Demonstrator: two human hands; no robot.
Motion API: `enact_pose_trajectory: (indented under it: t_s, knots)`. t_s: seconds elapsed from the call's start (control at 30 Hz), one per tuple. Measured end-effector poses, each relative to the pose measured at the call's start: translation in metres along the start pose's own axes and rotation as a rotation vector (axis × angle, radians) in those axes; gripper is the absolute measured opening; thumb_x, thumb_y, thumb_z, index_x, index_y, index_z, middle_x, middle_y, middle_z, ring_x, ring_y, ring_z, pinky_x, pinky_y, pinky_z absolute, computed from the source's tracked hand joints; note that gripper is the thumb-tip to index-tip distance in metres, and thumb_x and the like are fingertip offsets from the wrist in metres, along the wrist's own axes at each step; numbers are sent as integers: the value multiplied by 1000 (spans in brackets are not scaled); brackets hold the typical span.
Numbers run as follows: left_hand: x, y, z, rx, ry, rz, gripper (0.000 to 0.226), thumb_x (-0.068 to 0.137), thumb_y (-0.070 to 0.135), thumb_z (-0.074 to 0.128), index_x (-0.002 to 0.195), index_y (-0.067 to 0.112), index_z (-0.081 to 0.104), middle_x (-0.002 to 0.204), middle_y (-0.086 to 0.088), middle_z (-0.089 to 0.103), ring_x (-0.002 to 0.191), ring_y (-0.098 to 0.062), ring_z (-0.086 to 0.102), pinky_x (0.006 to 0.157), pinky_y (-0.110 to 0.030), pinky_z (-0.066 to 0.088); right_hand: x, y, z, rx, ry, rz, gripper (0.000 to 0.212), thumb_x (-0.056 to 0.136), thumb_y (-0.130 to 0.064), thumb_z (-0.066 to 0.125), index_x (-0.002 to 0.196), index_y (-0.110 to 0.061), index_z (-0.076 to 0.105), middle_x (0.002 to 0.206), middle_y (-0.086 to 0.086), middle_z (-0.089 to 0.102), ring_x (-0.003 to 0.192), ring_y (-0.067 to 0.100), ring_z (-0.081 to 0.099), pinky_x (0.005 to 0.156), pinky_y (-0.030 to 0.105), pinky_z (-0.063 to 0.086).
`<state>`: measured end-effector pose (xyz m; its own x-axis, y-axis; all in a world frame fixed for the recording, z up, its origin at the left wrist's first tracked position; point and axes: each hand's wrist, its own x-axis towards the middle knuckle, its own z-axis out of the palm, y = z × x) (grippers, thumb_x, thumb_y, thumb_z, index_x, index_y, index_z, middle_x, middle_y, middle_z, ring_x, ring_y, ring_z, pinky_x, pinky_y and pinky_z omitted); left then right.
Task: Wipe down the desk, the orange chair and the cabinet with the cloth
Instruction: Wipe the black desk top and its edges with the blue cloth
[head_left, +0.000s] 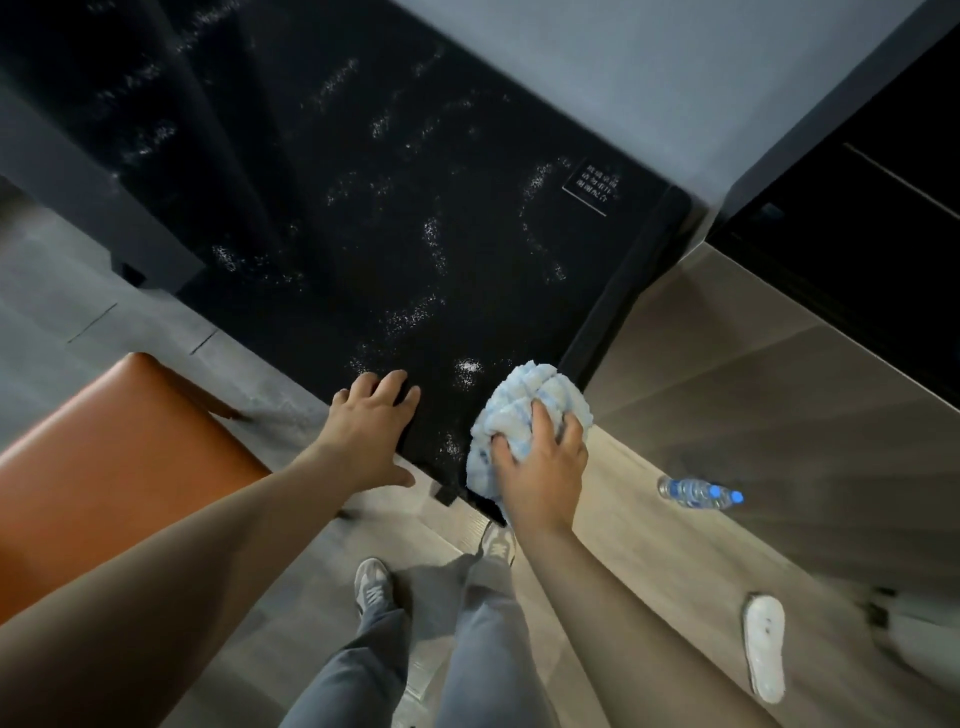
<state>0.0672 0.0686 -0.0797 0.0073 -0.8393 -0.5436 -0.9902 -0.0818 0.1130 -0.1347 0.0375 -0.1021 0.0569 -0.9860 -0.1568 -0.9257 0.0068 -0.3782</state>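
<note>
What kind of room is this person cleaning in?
Probably a hotel room or small flat, though that's a guess: a glossy black desk bearing a small printed notice, an orange chair beside it, and a white slipper on the wood floor.

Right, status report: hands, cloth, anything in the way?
Left hand flat on desk edge. Right hand grips cloth at desk corner. White streaks ahead, nothing blocking.

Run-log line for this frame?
step: desk wipe | right hand: grips bunched pale-blue cloth on black desk, near corner | left hand: rests on desk edge | orange padded chair: untouched
</note>
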Motion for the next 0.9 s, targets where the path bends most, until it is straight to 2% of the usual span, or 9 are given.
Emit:
enact_pose_trajectory:
  t_s: [0.1,0.23,0.4,0.53,0.67,0.77,0.9]
  knots:
    - [0,-3,-4,31,-1,22,110,72,59,72,154,25,7,156,-2,3,138,-30,16,112,-44,31,-19,-3,8,-23,16,22,63,85,-51,62,139,-25,43,143,8,35,121,28,42,86,28,42]
    - [-1,-4,-7,83,-18,46,111,72,60,71,154,22,7,156,-3,6,137,-32,19,110,-42,35,-38,-5,15,-13,30,18,63,83,-53,62,137,-26,44,140,8,39,119,27,45,92,31,45]
    - [2,-9,-12,82,-50,73,108,72,59,71,154,21,11,153,-3,10,133,-32,22,104,-42,43,-57,-6,18,5,30,14,66,81,-53,66,137,-27,43,139,7,39,118,24,47,92,32,49]
    - [3,-10,-8,89,-48,68,109,72,59,71,154,21,10,153,-3,9,133,-32,21,105,-41,42,-67,-6,15,8,-17,22,66,81,-50,68,138,-29,41,140,5,37,115,21,48,89,31,52]
    - [3,-9,-7,99,-56,65,108,73,60,69,154,22,8,155,-3,7,135,-34,19,106,-41,41,-82,-1,5,33,-136,27,62,83,-46,68,137,-33,41,139,-3,35,114,17,48,88,21,46]
    - [3,-10,-9,93,-78,67,106,74,60,68,154,22,8,155,-4,6,136,-34,18,109,-41,38,-86,1,-10,110,-211,71,57,83,-41,68,134,-34,45,133,-8,40,109,13,51,87,20,45]
    - [0,-7,-19,88,-129,65,103,78,61,64,154,20,8,157,-6,5,137,-36,19,111,-39,35,-81,1,-39,161,-168,114,53,83,-35,68,132,-32,49,129,-8,43,103,12,54,86,22,47]
